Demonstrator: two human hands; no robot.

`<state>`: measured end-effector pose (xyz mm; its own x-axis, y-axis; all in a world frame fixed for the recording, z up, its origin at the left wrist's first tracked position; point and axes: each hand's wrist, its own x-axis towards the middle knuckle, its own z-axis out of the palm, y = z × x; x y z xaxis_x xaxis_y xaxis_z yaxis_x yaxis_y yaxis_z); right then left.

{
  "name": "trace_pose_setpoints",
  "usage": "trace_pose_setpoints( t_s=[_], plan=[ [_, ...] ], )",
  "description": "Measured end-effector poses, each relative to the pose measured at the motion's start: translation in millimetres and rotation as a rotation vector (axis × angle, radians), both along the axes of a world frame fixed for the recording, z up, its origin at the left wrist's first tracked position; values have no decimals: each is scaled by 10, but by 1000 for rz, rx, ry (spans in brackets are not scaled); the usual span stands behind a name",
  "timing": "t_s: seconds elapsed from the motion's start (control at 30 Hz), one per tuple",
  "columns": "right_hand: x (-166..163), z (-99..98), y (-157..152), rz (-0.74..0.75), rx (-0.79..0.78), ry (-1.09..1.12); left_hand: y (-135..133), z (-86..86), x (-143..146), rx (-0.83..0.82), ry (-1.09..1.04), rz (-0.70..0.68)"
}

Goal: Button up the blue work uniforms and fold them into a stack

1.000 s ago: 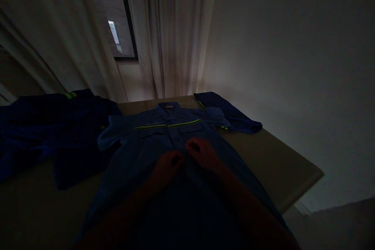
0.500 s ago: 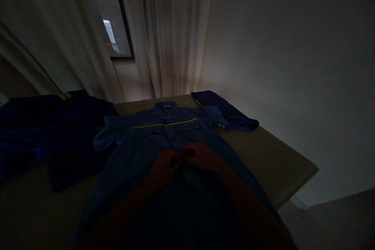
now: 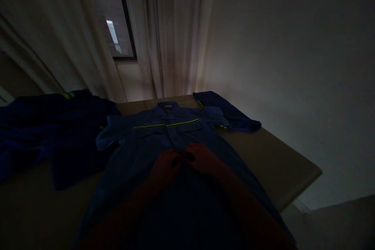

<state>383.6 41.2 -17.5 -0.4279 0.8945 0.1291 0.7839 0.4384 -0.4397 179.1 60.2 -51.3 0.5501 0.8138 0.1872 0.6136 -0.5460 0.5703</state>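
Just now, at the front of the blue shirt (image 3: 185, 193) spread face-up on the bench (image 3: 275, 160), the left hand (image 3: 166, 165) and right hand (image 3: 203, 159) have closed their small gap, bringing both to one spot. Each grip is pinched on the placket; finer detail is too dark. Its collar (image 3: 168, 106) points toward the curtain (image 3: 177, 39), long axis running back to the person.
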Motion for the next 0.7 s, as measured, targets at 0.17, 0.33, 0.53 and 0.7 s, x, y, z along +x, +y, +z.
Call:
trace_pose_setpoints(
  t_s=[0.17,0.33,0.53,0.7],
  plan=[
    [-41,-19,-6,-10,23,-23,-45,31,7,54,26,-6],
    [-16,-62,44,-61,-11,177,-61,74,8,9,-79,44],
    [-1,-41,51,-54,-107,450,-13,125,-34,-228,-352,18],
    [-29,-51,59,-103,-174,537,18,104,-50,-269,-387,25]
  ],
)
